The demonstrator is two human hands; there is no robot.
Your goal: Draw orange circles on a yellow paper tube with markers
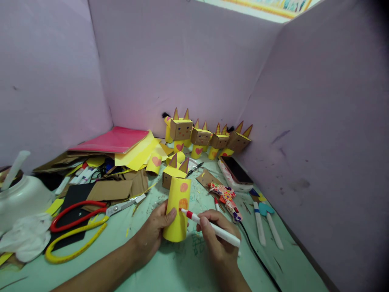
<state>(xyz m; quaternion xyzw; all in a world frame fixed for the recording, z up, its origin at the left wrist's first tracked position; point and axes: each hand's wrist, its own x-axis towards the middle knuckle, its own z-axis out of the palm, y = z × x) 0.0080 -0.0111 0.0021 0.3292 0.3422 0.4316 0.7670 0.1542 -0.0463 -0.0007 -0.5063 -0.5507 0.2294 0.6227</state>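
Observation:
A yellow paper tube (175, 225) stands upright in my left hand (154, 227), the thumb across its front and the fingers behind. Orange-red spots mark the upper part of the tube. Between the fingers of my right hand (217, 235) is a white marker (225, 235) with a red band, its red tip at the tube's surface just below the second spot. Right behind the tube sits a small cardboard box head (166, 180) with yellow top and pointed ears. Part of that head is hidden by the tube.
Several cardboard-headed figures (181, 130) line the back wall. At left lie red-and-yellow scissors (106, 211), a pink folder (112, 140) and a white jar (24, 198). A patterned glue gun (225, 196) with a black cord, a phone (235, 170) and capped markers (259, 225) are at right.

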